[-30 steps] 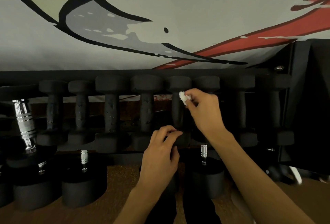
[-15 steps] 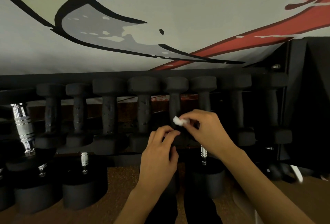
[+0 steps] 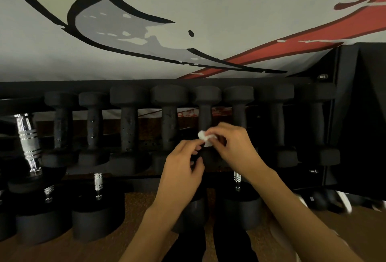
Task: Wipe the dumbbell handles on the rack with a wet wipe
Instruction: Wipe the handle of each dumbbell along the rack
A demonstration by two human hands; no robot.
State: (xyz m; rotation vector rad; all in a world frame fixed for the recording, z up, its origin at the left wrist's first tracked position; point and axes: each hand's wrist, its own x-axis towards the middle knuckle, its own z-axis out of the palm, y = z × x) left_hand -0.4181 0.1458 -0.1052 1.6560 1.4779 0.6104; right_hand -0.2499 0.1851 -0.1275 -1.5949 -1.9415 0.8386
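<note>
A row of several black dumbbells lies across the upper tier of a black rack (image 3: 146, 83), handles pointing towards me. My right hand (image 3: 231, 144) pinches a small crumpled white wet wipe (image 3: 205, 137) against the lower part of one dumbbell handle (image 3: 204, 115) near the middle of the row. My left hand (image 3: 183, 169) is just below and left of the wipe, its fingers curled over the near head of that dumbbell, fingertips close to the wipe. Whether they touch the wipe is unclear.
Bigger dumbbells with chrome handles (image 3: 27, 140) stand on the lower tier and the cork-coloured floor (image 3: 137, 201). A black panel (image 3: 363, 115) closes the rack's right end. A painted wall mural (image 3: 188, 21) rises behind. My dark trouser legs show at the bottom.
My right hand has slid the wipe down the handle from its top end towards the near head. My left hand stayed on the near head and its fingers rose towards the wipe.
</note>
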